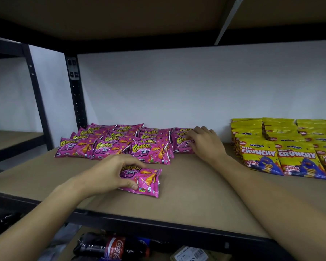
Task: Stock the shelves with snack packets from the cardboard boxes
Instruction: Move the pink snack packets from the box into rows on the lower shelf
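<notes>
A: What does the loose pink packet (141,180) look like?

B: Glossy magenta foil, a small pillow bag with crimped silver ends. Yellow "Corntoz" lettering, "Chilli Cheez" beneath it, orange snack shapes printed across the front. It lies flat on the brown shelf board (192,187), near the front edge, tilted a little with its far end towards two o'clock.

A: And the grip on it?

B: The left hand (109,175) covers its left end; fingers curl over the top edge and the thumb presses the lower edge, so it is pinching the packet.

A: Where are the others?

B: At twelve o'clock from that packet, towards the back wall, the pink packet rows (119,142) stand in overlapping files, each bag leaning on the one behind. The front one of the rightmost row (181,146) is under the right hand (205,144), at about one o'clock from the loose packet. Its fingers are bent round that packet's right end, holding it.

A: Anything else on the shelf?

B: At three o'clock, well apart from the pink ones, yellow packets (290,151) marked "Crunchy" with a blue monster, also in rows. Below the shelf, at six o'clock, cola bottles (111,247) lie on their sides.
</notes>
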